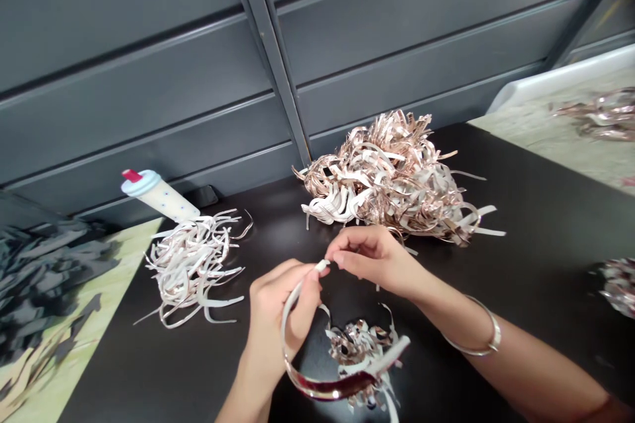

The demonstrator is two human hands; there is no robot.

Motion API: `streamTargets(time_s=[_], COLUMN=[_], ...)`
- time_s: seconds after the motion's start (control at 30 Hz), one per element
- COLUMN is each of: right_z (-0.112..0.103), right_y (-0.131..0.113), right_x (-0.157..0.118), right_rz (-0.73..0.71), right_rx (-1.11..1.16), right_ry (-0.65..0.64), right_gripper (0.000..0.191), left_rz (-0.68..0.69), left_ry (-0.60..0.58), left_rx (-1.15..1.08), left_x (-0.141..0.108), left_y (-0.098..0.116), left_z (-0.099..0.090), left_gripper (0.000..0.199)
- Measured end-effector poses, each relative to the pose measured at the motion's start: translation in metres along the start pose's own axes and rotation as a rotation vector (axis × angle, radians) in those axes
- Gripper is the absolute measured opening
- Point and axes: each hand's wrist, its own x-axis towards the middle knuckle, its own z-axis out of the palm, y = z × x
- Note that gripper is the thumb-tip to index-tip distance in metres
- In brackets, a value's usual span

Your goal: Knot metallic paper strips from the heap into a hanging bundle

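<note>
My left hand [288, 294] is closed around one end of a long curled strip [289, 337], pinching it between thumb and finger. The strip is white on one face and shiny reddish on the other, and it loops down past the wrist. Close by that pinched end, my right hand [374, 258] has its thumb and index fingertips pressed together. Whether they grip the strip's tip or a tiny piece of it is too small to tell. Below both hands lies a small heap of white and rose-gold curled scraps [354, 344], partly behind the hanging strip.
A large pile of shiny rose-gold and white strips [391, 178] stands at the back of the black table [268, 225]. White strips [193, 264] lie at left beside a tilted-looking tumbler [161, 195] with a red-tipped lid. Grey panelling [149, 99] rises behind. More scraps [620, 284] sit far right.
</note>
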Motion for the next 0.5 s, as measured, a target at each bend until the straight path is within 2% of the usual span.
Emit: streamTargets(time_s=[0.13, 0.2, 0.27, 0.4, 0.5], right_z=[-0.001, -0.002, -0.004, -0.004, 0.003], right_y=[-0.003, -0.005, -0.006, -0.001, 0.005], right_x=[-0.003, -0.004, -0.003, 0.001, 0.003], right_rz=[-0.121, -0.129, -0.088, 0.082, 0.169], right_rx=[-0.209, -0.274, -0.194, 0.173, 0.338], right_ry=[0.092, 0.09, 0.018, -0.11, -0.101], right_gripper=[0.009, 0.014, 0.018, 0.025, 0.028], left_rz=[0.034, 0.0, -0.126, -0.469, -0.485], left_ry=[-0.052, -0.088, -0.081, -0.074, -0.114], left_rx=[0.046, 0.002, -0.111, -0.431, -0.544], left_x=[0.001, 0.001, 0.002, 0.004, 0.006], left_y=[0.002, 0.001, -0.004, -0.019, -0.022], left_z=[-0.006, -0.005, -0.002, 0.009, 0.014], left_gripper=[0.032, 0.032, 0.03, 0.04, 0.043])
